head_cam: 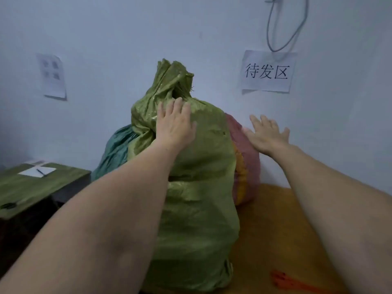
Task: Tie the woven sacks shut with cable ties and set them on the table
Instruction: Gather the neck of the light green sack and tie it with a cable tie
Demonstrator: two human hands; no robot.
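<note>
A full green woven sack (199,187) stands upright on the wooden table (275,230), its neck (174,81) gathered and bunched at the top. My left hand (176,124) lies flat on the sack's upper shoulder, fingers straight. Behind it to the right leans a red and orange sack (246,162). My right hand (267,134) hovers spread beside that sack's top, thumb near its fabric. A teal sack (114,151) shows behind on the left. No cable tie can be made out at the neck.
A lower green-topped desk (31,187) at the left carries a paper and pen (38,171). Paper signs hang on the wall (268,71), with a cable loop above. Something orange (284,279) lies on the table near the front.
</note>
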